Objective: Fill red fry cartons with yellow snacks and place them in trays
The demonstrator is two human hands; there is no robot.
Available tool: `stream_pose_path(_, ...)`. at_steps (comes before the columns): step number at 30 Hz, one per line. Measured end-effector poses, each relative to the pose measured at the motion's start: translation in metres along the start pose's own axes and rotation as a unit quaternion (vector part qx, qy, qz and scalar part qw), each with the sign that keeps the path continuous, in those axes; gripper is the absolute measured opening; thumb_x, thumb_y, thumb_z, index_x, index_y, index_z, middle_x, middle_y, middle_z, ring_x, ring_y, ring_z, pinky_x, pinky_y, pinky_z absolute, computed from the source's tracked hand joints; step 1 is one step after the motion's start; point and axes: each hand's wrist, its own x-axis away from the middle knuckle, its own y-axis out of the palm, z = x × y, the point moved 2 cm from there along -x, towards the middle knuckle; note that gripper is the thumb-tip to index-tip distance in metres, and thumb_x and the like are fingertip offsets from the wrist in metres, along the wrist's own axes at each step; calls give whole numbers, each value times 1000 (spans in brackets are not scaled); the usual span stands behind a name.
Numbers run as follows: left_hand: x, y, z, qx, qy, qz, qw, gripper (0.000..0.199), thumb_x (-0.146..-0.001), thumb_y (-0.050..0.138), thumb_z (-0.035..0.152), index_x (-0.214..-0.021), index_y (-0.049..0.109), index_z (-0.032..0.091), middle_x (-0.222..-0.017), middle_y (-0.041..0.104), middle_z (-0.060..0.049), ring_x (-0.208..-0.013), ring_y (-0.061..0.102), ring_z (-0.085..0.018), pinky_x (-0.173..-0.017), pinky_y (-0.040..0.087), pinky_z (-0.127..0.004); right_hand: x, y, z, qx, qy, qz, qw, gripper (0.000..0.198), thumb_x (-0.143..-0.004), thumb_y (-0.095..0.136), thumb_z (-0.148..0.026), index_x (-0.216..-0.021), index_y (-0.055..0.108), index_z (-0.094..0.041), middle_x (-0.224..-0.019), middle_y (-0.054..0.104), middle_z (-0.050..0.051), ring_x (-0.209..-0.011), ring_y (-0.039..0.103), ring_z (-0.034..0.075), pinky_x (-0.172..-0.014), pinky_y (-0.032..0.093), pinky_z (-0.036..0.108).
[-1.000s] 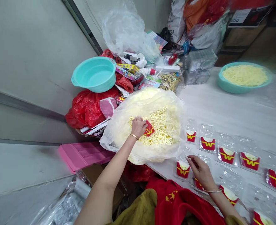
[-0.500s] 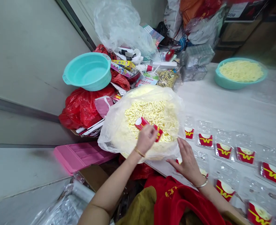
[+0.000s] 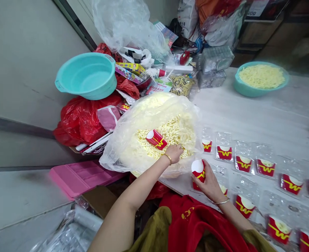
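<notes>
A large clear plastic bag (image 3: 121, 140) lies open, filled with pale yellow fry-shaped pieces (image 3: 170, 127). My left hand (image 3: 174, 153) reaches into the pile, fingers curled down among the pieces, their tips partly hidden. A red fry carton (image 3: 156, 139) with a yellow zigzag rests on the pieces, just left of that hand. Beside the bag's right edge, my right hand (image 3: 209, 183) grips another red carton (image 3: 197, 169) upright, thumb in front and fingers behind, its white inside facing up.
Rows of clear plastic packs (image 3: 224, 150) with red cartons cover the right side of the white table (image 3: 217, 112). A turquoise basin (image 3: 251, 91) of yellow pieces stands behind. An empty turquoise basin (image 3: 88, 78), red bags (image 3: 78, 119) and a pink tray (image 3: 86, 175) are at left.
My right hand, open before, now holds a red carton. My left hand has let go of the cartons and moved right and down into the yellow pieces. The view has shifted slightly.
</notes>
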Motion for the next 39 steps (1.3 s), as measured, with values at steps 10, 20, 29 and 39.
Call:
stream_pose_path(10, 36, -5, -50, 333, -168, 177, 911, 13, -78, 58, 26, -85, 59, 15, -77, 56, 0, -68, 51, -11, -65, 42, -25, -19, -2, -5, -12, -50, 27, 998, 84, -75, 63, -59, -140, 29, -17, -128, 50, 17, -116, 49, 32, -97, 43, 51)
stream_pose_path(20, 69, -28, -34, 803, -229, 166, 524, 37, -57, 81, 33, -81, 58, 15, -71, 57, 3, -58, 50, -5, -51, 32, -17, -63, 35, -63, -11, -123, -16, 992, 77, -78, 64, -49, -139, 29, -19, -123, 52, 17, -114, 51, 32, -94, 46, 52)
stream_pose_path(29, 67, -43, -9, 388, -101, 163, 901, 10, -75, 62, 23, -78, 69, 16, -73, 55, -1, -69, 50, -12, -65, 38, -25, -71, 34, -82, 16, -153, 2, 988, 65, -78, 62, -25, -136, 32, -19, -123, 50, 14, -114, 48, 30, -97, 43, 50)
stream_pose_path(39, 65, -43, -15, 616, -164, 97, 764, 24, -71, 69, 37, -78, 66, 14, -63, 57, 1, -53, 49, -7, -52, 38, -21, -64, 36, -63, -16, -143, 25, 989, 71, -82, 62, -35, -140, 24, -20, -128, 47, 16, -119, 46, 30, -99, 43, 51)
